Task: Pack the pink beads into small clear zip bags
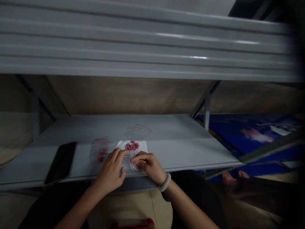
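My right hand [151, 166], wearing a pale bead bracelet [165, 183], pinches a small clear zip bag [131, 163] near the table's front edge. My left hand [111, 171] is beside the bag with thumb and fingers apart; its index fingertip reaches the white paper [143, 146]. On that paper lies a small pile of pink and brownish-gold beads [132, 145], just beyond my fingertips. Left of my left hand is another clear zip bag [98, 148] with pink and brown beads in it. The lower part of the pinched bag is partly hidden by my fingers.
Flat clear zip bags [138, 129] with red strips lie behind the paper. A black phone or tablet [61, 163] rests at the table's left. A ridged metal shelf [143, 47] hangs low over the grey table [176, 140]. Another person's feet [234, 176] show at right.
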`<action>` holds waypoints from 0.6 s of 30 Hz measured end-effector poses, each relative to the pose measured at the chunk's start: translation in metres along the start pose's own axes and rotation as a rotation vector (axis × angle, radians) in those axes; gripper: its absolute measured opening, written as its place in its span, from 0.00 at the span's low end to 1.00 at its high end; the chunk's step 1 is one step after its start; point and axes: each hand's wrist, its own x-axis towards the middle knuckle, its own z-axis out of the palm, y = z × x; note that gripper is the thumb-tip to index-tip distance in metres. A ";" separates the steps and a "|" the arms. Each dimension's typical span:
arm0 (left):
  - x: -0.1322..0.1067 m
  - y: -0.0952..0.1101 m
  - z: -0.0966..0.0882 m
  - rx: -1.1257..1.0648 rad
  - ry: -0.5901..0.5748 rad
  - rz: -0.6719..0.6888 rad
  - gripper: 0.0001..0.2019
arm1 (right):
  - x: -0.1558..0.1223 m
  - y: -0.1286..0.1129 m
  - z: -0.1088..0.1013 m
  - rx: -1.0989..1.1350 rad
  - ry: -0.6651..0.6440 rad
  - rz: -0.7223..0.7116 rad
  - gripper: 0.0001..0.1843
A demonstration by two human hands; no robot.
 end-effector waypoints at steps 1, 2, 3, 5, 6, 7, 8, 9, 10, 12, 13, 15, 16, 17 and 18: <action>0.000 0.000 -0.001 0.000 0.001 -0.002 0.33 | 0.000 0.000 -0.001 0.018 -0.015 -0.003 0.08; 0.000 0.000 -0.002 -0.001 0.004 -0.005 0.32 | 0.000 0.001 -0.001 0.041 -0.027 -0.001 0.08; 0.001 0.000 -0.002 -0.002 0.007 -0.007 0.31 | 0.001 0.002 -0.002 0.069 -0.036 0.008 0.08; 0.001 0.000 -0.004 -0.002 0.015 -0.009 0.27 | 0.001 0.004 -0.001 0.123 -0.038 0.043 0.09; 0.000 0.000 -0.004 0.000 0.019 -0.008 0.25 | 0.001 0.005 -0.001 0.138 -0.034 0.062 0.09; 0.000 0.000 -0.005 0.003 0.022 -0.007 0.23 | 0.001 0.005 0.000 0.144 -0.030 0.075 0.08; 0.000 0.000 -0.005 0.008 0.022 -0.008 0.22 | 0.001 0.006 0.001 0.139 -0.027 0.081 0.07; 0.000 -0.001 -0.005 0.014 0.022 -0.008 0.22 | 0.001 0.007 0.001 0.125 -0.025 0.078 0.07; 0.001 -0.001 -0.005 0.020 0.019 -0.010 0.21 | 0.002 0.007 0.001 0.106 -0.025 0.067 0.07; 0.001 -0.002 -0.005 0.032 0.017 -0.020 0.20 | 0.003 0.007 0.001 0.069 -0.013 0.036 0.09; 0.002 -0.002 -0.005 0.037 0.017 -0.028 0.19 | 0.003 0.006 0.001 0.054 -0.003 0.022 0.09; 0.003 -0.004 -0.005 0.048 0.017 -0.044 0.18 | 0.004 0.005 0.000 0.035 0.022 -0.004 0.10; 0.003 -0.004 -0.005 0.053 0.016 -0.050 0.17 | 0.004 0.004 0.000 0.029 0.033 -0.017 0.11; 0.003 -0.005 -0.006 0.059 0.011 -0.057 0.17 | 0.004 0.004 0.000 0.023 0.041 -0.028 0.11; 0.003 -0.006 -0.006 0.064 0.002 -0.066 0.17 | 0.004 0.004 0.000 0.016 0.048 -0.037 0.11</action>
